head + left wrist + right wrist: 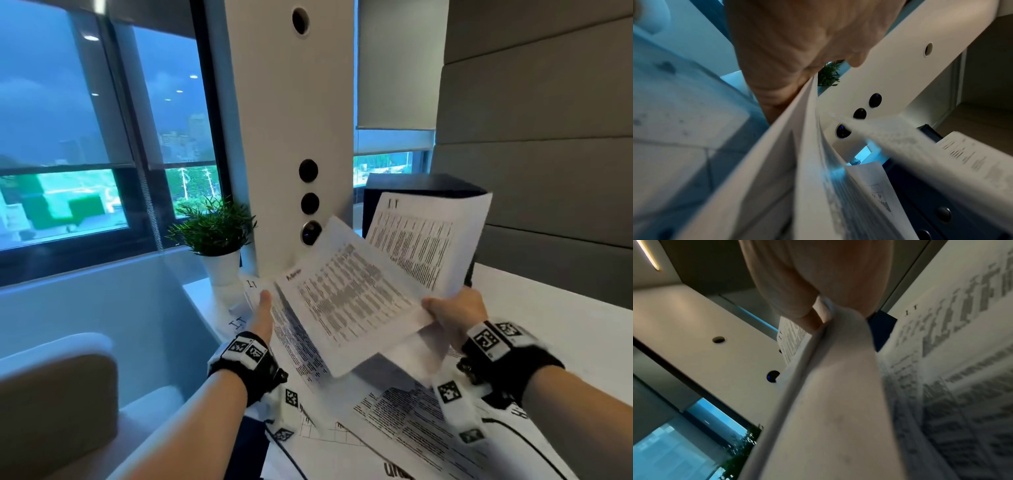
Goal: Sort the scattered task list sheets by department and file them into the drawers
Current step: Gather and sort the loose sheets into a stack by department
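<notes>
My right hand point(452, 308) pinches the lower corner of two printed sheets fanned apart in the air: one headed "Admin" point(349, 308) and one headed "IT" point(421, 240). In the right wrist view the thumb point(789, 288) and a finger squeeze the paper point(838, 369). My left hand point(262, 308) holds other sheets headed "IT" point(291, 346) at their left edge, thumb on top; the left wrist view shows the thumb point(797, 48) against their edge point(777, 162). More printed sheets point(394, 414) lie on the white table point(548, 308) below. A dark blue drawer unit point(421, 185) stands behind the raised sheets, its knobs point(943, 214) visible.
A white column point(291, 137) with round black sockets rises just behind the papers. A potted green plant point(212, 229) stands left of it on the table's corner. A padded chair point(58, 394) is at the lower left. Windows fill the left wall.
</notes>
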`<state>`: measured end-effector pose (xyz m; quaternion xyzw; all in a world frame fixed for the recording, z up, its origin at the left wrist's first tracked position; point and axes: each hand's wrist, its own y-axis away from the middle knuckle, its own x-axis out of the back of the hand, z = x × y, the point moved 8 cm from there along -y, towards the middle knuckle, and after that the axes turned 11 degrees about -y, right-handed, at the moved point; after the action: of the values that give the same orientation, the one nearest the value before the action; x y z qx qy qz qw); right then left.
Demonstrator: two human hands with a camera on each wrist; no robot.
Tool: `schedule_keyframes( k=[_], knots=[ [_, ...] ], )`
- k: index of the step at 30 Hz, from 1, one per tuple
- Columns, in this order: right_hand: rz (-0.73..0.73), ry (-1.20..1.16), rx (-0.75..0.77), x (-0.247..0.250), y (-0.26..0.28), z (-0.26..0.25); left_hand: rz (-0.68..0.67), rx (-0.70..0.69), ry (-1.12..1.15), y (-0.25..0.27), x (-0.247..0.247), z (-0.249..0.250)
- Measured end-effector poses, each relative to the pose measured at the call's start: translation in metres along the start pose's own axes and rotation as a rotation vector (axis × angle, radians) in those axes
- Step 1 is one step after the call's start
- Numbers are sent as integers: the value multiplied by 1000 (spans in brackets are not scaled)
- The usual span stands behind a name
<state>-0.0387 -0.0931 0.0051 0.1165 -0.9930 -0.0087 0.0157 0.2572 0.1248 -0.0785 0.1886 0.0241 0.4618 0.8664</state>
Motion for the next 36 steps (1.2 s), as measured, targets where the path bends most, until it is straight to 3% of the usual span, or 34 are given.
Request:
schedule_keyframes(
  k=[3, 6, 11, 15, 17, 18, 21, 23, 26, 32, 36],
  knots=[
    [-129, 130, -17, -18, 2, 23, -68, -43, -58, 6, -7, 11],
    [-321, 357, -43, -37, 2, 39, -30, -5, -201, -7, -8, 5],
    [-544, 537, -45, -45, -10, 49, 26, 51, -793, -15, -6, -1],
    [-331, 611, 25, -27, -35, 38, 79, -109, -1259, -11, -10, 20],
    [-252, 652, 48, -22, -42, 32, 47, -132, -1325, -12, -11, 20],
    [-255, 667, 49, -24, -44, 31, 58, -96, -1284, -15, -5, 19],
    [-318, 682, 49, -38, -50, 33, 25, 26, -712, -34, 6, 0],
    [-393, 642, 38, -55, -47, 32, 49, 72, -480, -46, 13, -8],
    [-508, 696, 81, -86, -32, 28, 47, 106, -424, -84, 20, -30],
    [-766, 803, 188, -139, -9, 37, 57, 116, -403, -46, 16, -18],
    [-715, 814, 172, -139, -13, 39, 66, 44, -581, -36, 12, -7]
  ],
)
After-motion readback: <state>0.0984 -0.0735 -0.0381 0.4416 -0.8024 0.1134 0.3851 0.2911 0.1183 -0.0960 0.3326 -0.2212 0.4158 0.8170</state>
